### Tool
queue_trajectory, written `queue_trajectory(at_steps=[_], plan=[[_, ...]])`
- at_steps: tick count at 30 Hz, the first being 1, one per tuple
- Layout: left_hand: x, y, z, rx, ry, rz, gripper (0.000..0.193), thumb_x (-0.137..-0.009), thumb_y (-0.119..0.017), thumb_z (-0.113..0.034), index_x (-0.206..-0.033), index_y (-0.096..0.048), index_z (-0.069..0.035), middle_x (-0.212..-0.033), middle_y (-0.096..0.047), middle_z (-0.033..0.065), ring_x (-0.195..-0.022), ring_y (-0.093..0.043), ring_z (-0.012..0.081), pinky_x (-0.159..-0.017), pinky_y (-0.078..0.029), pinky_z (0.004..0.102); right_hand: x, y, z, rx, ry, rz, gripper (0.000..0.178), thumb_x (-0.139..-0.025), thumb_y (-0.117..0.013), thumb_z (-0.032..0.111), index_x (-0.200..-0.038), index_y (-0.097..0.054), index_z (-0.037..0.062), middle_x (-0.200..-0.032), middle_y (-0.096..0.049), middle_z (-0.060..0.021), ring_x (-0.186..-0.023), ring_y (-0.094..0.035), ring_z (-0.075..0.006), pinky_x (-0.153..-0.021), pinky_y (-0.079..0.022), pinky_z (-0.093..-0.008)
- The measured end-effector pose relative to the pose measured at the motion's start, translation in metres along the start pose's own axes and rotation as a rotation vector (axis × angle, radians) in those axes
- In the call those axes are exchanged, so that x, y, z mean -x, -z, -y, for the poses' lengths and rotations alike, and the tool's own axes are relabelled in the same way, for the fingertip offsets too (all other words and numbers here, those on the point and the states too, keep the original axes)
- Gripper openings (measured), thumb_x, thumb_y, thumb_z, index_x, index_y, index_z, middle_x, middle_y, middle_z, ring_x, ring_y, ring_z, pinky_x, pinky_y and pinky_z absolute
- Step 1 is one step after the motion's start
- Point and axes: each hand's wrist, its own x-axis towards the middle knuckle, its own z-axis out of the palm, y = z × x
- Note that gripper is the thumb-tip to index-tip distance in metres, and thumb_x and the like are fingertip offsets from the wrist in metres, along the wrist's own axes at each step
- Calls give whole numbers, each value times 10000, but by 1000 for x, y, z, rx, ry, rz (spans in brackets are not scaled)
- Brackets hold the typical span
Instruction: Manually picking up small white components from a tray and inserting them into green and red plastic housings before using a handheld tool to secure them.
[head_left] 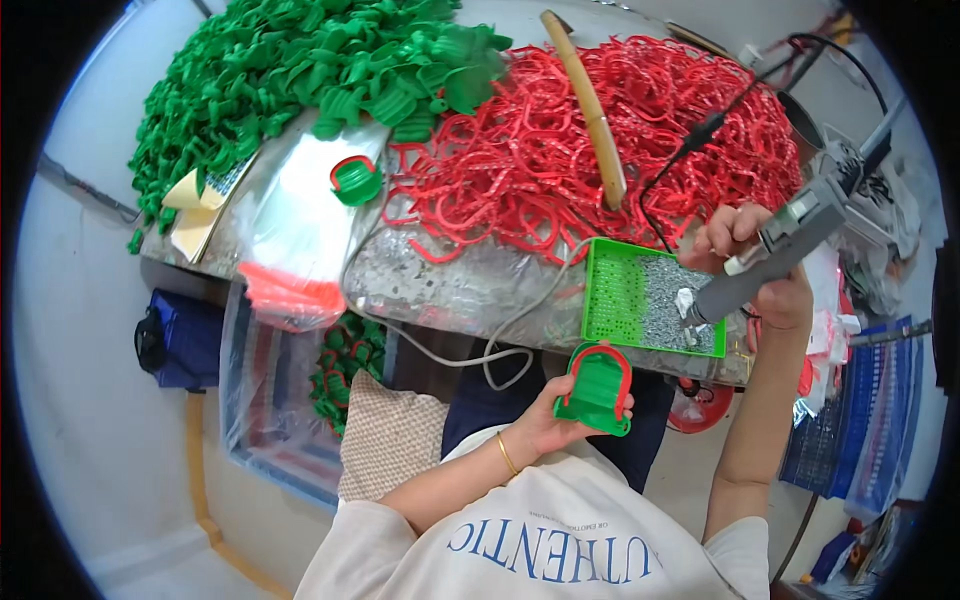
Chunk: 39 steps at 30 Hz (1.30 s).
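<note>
My left hand [556, 421] is closed round a green scoop-shaped plastic piece [594, 388] with a red curved strip along its rim, held low in front of me. My right hand [752, 262] grips a grey tubular power tool [765, 262], its fingers partly behind the body. The tool's lower end points down over a bright green tray [618, 297] of small silvery metal parts [664, 290]. What its tip touches there cannot be made out. On the table, by itself, lies another green piece with a red strip [356, 180].
A heap of green plastic pieces [290, 75] fills the far left, beside tangled red strips [590, 130] with a bamboo stick [590, 110] across them. Clear plastic bags [310, 190] and a pale cord [440, 345] lie nearby. Below left stands a lined bin [262, 440] holding green-red pieces.
</note>
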Motion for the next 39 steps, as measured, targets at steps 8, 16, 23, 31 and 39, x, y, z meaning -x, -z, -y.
queue_trajectory(at_steps=[8, 16, 23, 31, 39], plan=[[-10, -15, -4, -27, -7, -65, 659, -876, -603, -410, -1360, -439, 5, -1305, -541, 238, -1200, -548, 358, -1029, -433, 512, -12, -2, 14, -111, -159, 425, 504, -728, -830, 277, -1066, -531, 53, -1006, -616, -189, -1120, -588, -355, -843, -565, -478], [-21, -3, -3, 11, -29, -39, 649, -878, -611, -400, -1338, -449, 29, -1244, -574, 266, -1143, -583, 386, -999, -465, 505, -12, -39, -18, 182, 12, -370, 252, -848, -582, 93, -1086, -504, 60, -700, -379, 15, -656, -399, -114, -698, -334, -276], [-14, -4, -2, -22, -25, -123, 747, -805, -663, -419, -1416, -397, -83, -1279, -537, 254, -1168, -551, 399, -1027, -430, 526, -13, -34, -70, 444, 301, -633, 195, -852, -599, 16, -1035, -556, -36, -689, -485, -42, -586, -481, -141, -566, -410, -296], [-19, 0, -7, -28, -25, -101, 823, -769, -722, -426, -1462, -336, -206, -1337, -499, 177, -1170, -536, 395, -1012, -441, 536, -8, -23, -123, 333, 334, -749, 127, -857, -579, -44, -979, -551, -25, -646, -488, -34, -542, -468, -116, -530, -423, -292], [-22, 4, -9, -12, -52, -118, 819, -785, -710, -433, -1474, -317, -231, -1349, -464, 219, -1185, -518, 402, -1025, -430, 540, -10, -14, -147, 371, 312, -777, 112, -861, -588, -37, -968, -561, -17, -641, -505, -32, -536, -485, -119, -533, -436, -291]])
